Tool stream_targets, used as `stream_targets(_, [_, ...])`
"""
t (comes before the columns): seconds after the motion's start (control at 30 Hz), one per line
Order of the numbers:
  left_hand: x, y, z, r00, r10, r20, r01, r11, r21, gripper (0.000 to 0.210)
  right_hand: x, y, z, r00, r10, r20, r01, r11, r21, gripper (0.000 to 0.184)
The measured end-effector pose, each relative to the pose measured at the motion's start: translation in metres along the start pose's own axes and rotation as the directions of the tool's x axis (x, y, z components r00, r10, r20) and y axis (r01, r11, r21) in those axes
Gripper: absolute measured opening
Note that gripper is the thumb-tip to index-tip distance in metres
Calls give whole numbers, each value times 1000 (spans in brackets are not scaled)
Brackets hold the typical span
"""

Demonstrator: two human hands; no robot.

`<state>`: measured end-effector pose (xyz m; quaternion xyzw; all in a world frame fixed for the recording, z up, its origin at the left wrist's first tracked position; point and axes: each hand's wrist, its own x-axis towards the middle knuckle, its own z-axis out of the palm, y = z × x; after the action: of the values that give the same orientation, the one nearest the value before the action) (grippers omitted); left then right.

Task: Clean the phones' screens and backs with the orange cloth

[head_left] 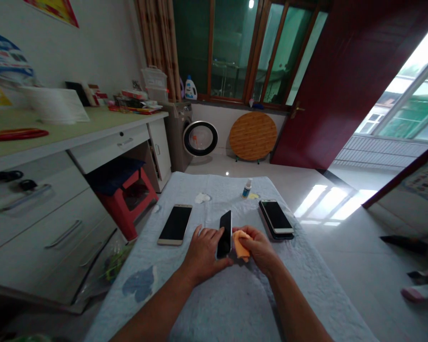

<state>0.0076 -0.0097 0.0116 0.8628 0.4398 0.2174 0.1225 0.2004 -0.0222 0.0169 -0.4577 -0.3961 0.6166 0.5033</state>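
Observation:
A dark-screened smartphone [225,236] stands tilted on its edge above the cloth-covered table, gripped by my left hand [206,249] with fingers on the screen side and thumb low. In my right hand [259,249] an orange cloth [241,245] is bunched, close against the phone's right side; whether it touches the back I cannot tell. Left of my hands lies a gold-framed smartphone [175,224], screen up. To the right, a white-framed smartphone [277,216] rests on top of a black one [288,236]. A small spray bottle [247,188] stands upright beyond my hands.
The table wears a light blue patterned cloth [235,304]. A red stool [128,204] and white drawers [53,209] are on the left. Farther back are a washing machine with its door [200,138] open, a round wooden board [253,136] and a dark red door [328,85].

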Motion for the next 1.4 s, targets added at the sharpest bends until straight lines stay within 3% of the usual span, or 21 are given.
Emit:
stream_targets(0.13, [1, 0, 0, 995, -66, -79, 61, 996, -68, 50, 1, 6, 13, 996, -24, 82, 23, 1000, 13, 24])
stream_targets(0.27, [2, -1, 0, 972, -201, -120, 162, 947, -277, 60, 4, 13, 14, 991, -53, 123, 53, 999, -2, 24])
stream_targets(0.43, [4, 1, -2, 938, -342, -55, 286, 854, -435, 68, 7, 15, 7, 996, -77, 45, 82, 989, -122, 28])
stream_targets(0.63, [4, 4, 4, 951, -306, 39, 278, 798, -534, 73, 9, 13, 6, 953, -275, -128, 208, 900, -382, 25])
stream_targets(0.7, [3, 4, 5, 962, -266, 62, 261, 827, -498, 80, 10, 14, 7, 925, -355, -132, 255, 841, -478, 20])
stream_targets(0.87, [-2, 2, 4, 968, -223, 118, 248, 921, -299, 97, 10, 17, 9, 851, -523, 45, 408, 606, -683, 11])
stream_targets(1.1, [-1, -2, 5, 967, -197, 163, 202, 979, -15, 86, 4, 15, 20, 873, -454, 180, 410, 481, -775, 18])
stream_targets(1.27, [-1, -2, 1, 978, -173, 121, 163, 983, 90, 77, 4, 15, 20, 873, -419, 250, 419, 380, -825, 16])
stream_targets(1.4, [-2, -3, 1, 988, -143, 54, 135, 982, 132, 83, 6, 16, 17, 880, -405, 247, 419, 418, -806, 17])
